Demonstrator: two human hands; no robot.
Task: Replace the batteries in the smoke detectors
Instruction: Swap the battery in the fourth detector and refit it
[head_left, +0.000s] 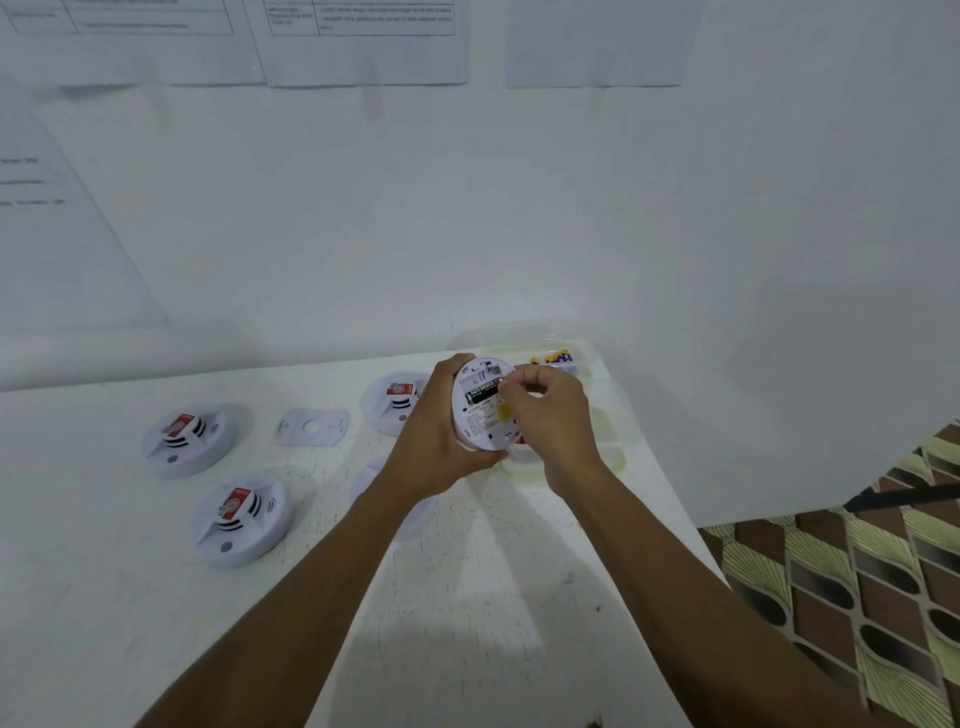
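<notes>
Gripping the round white plastic smoke detector (480, 423) by its rim, our left hand (441, 436) holds it lifted above the white table (467, 597) with its back turned toward us. A black cylindrical battery (480, 393) lies in the open compartment near the detector's upper edge. Our right hand (550, 415), fingers curled, pinches the battery's right end between thumb and forefinger. A small yellow sticker (504, 412) sits on the detector's back just below that battery. Behind and to the right of the held detector is a clear plastic compartment tray (615, 457), with yellow-and-blue batteries (558, 357) in its far section. Just left of the held detector a second white detector with a red label (395, 402) lies on the table, partly hidden by our left hand. Farther left lies a flat white mounting plate (311, 427). Well beyond that lie a third red-labelled detector (184, 439) and a fourth red-labelled detector (239, 517), the fourth nearer us.
</notes>
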